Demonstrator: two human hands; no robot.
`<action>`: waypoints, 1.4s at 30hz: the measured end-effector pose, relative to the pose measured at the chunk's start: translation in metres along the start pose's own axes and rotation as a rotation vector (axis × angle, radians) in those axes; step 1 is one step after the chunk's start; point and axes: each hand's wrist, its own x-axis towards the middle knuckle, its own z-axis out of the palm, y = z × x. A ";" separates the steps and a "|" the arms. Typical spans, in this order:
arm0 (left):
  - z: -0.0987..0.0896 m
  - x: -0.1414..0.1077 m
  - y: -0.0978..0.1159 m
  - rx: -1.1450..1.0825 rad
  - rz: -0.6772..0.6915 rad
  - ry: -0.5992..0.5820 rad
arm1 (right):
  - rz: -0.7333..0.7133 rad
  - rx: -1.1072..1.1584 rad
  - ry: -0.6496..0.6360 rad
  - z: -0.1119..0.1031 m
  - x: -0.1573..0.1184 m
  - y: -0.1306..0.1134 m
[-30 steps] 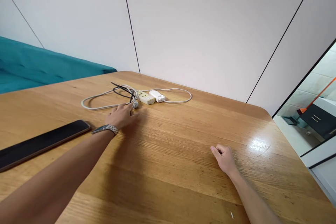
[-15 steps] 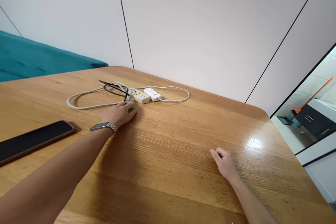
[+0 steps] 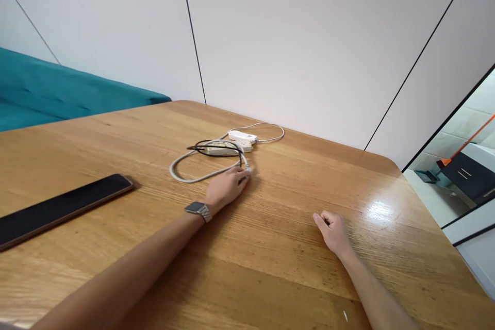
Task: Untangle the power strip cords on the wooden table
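Note:
My left hand [image 3: 227, 186], with a watch on its wrist, is closed on the end of a white cable [image 3: 189, 181] near the middle of the wooden table [image 3: 270, 216]. The cable loops to the left of the hand. Beyond it lie a cream power strip [image 3: 222, 151], partly covered by a black cable [image 3: 201, 148], and a white adapter [image 3: 243, 137] with a thin white cord looping to the right. My right hand [image 3: 333, 232] rests closed on the table at the right, with nothing visible in it.
A dark phone or tablet [image 3: 65, 206] lies at the left. A teal sofa [image 3: 77, 90] stands beyond the table's left edge and a white wall [image 3: 286, 46] behind it. At the far right, an orange-handled broom [image 3: 469, 139] shows through an opening.
My left hand has moved right with the cable end in it. The white and black cables and the power strip have shifted right too. My right hand has barely moved.

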 end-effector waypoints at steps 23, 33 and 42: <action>-0.003 -0.056 0.142 -0.422 0.343 0.327 | 0.066 0.314 0.108 -0.018 0.005 0.019; 0.020 -0.031 0.105 -0.322 0.208 0.126 | -0.117 0.142 -0.050 -0.025 -0.015 0.005; 0.035 -0.025 0.096 -0.463 0.201 0.133 | -0.337 -0.294 -0.454 -0.043 -0.056 -0.013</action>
